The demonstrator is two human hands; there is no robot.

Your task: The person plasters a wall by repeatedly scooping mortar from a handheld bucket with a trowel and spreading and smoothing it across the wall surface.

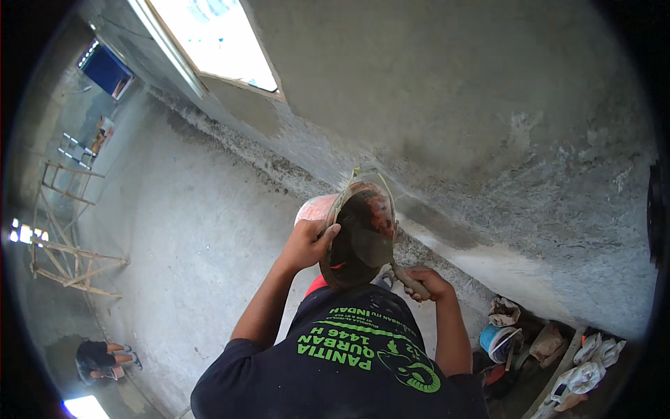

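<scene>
A pinkish-red bucket (pixel 317 208) is tilted in front of my body, its mouth turned toward me. Grey-brown mortar smears coat its inside, and red plastic shows through in patches. My left hand (pixel 309 244) is closed on the bucket's left rim, thumb over the edge. In my right hand (pixel 427 283) is the handle of a mortar-caked trowel (pixel 371 248). The trowel's rounded blade lies across the bucket's mouth. A thin wire handle with a yellowish part arches over the far rim.
The partly wet plastered wall (pixel 447 91) rises at the right, with a bright window opening (pixel 223 45). At lower right are a blue-and-white bucket (pixel 497 341), white sacks (pixel 586 373) and rubble. Wooden scaffolding (pixel 77 251) stands far left; another person (pixel 98 359) is low at lower left.
</scene>
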